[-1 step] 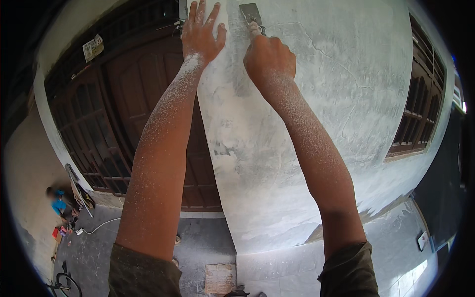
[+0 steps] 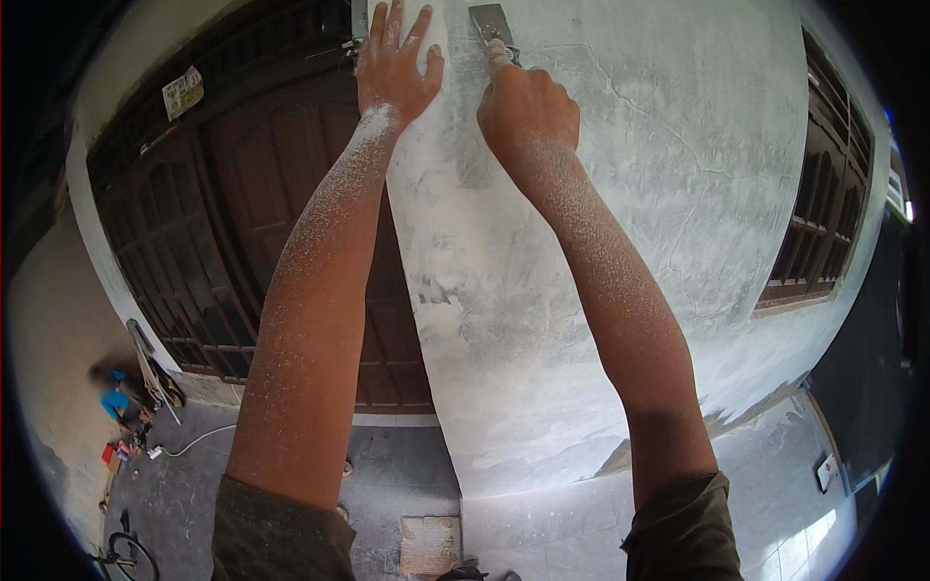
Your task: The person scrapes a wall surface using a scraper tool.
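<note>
Closest to the camera are two bare arms, both reaching up and both dusted with white powder. They come in from the bottom edge, past the dark green sleeves (image 2: 281, 537).

Follow the arms up and you reach the hands. The right hand (image 2: 528, 116) is closed in a fist around the handle of a scraper (image 2: 491, 24). The scraper's flat metal blade sticks straight up out of the top of the fist, so its long side runs up and down the wall (image 2: 620, 223). The blade lies flat on the wall, near the top edge of the picture (the very top of the blade is cut off there).

The left hand (image 2: 395, 68) is open wide, fingers spread, with the palm pressed flat on the wall. It holds nothing. It sits just beside the right hand, to its left, right at the wall's left edge. The scraper is up and to the right of this hand, close but not touching it. The right hand is the one on the tool.

The wall is grey and white, patchy, with thin cracks.

Farther back, left of the wall, is a big dark brown wooden door (image 2: 242, 223). On the right is a brown window (image 2: 823, 213) with bars.

Far below is the grey floor (image 2: 387, 484), with a white cable and some small coloured things near its left edge (too blurry to tell what they are).
</note>
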Demonstrator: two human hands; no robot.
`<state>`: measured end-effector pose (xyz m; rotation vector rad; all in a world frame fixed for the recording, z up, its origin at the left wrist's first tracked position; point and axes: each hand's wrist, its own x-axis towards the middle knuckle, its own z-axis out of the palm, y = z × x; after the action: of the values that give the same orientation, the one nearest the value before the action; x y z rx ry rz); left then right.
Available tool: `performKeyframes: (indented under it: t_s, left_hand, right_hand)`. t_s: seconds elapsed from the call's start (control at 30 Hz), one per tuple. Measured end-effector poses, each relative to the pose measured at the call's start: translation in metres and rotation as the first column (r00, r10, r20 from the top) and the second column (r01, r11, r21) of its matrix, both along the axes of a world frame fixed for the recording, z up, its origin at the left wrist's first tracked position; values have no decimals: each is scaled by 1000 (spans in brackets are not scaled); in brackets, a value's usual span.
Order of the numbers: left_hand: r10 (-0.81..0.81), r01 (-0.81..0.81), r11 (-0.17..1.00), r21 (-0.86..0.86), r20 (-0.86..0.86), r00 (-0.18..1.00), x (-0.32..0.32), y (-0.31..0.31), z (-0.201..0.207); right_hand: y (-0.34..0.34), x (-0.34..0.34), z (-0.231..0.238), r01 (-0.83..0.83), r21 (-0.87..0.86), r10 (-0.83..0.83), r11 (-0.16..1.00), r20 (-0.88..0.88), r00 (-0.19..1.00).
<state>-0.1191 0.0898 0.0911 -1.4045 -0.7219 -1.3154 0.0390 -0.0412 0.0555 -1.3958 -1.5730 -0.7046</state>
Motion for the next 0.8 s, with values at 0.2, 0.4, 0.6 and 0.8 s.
performKeyframes:
  t_s: [0.2, 0.4, 0.6, 0.8]
  left_hand:
    - [-51, 52, 997, 49, -34, 998, 0, 4, 0]
    - [-78, 79, 996, 44, -24, 997, 4, 3, -2]
    - [-85, 86, 996, 22, -19, 996, -3, 3, -4]
    - [-111, 111, 994, -1, -14, 994, 5, 0, -3]
  right_hand:
    - [6, -2, -3, 0, 59, 2, 998, -21, 1000]
    - [4, -8, 2, 32, 58, -29, 998, -48, 998]
    - [12, -22, -15, 70, 107, -60, 992, -87, 994]
    - [11, -21, 6, 118, 152, -106, 981, -86, 991]
